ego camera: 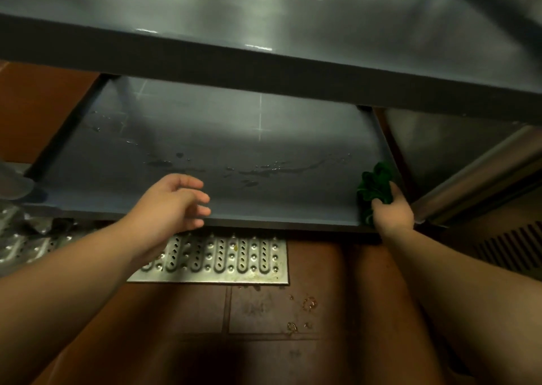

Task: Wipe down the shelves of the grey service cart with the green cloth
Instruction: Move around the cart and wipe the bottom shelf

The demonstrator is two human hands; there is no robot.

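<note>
The bunched dark green cloth (375, 185) sits at the near right corner of the flat grey lower shelf (205, 138) of the service cart, gripped in the person's right hand (391, 208). The streaks of water (264, 169) lie to its left, strung along the shelf's length. The left hand (176, 200) hovers open over the front edge, fingers loosely spread, nearer those streaks but holding nothing.
</note>
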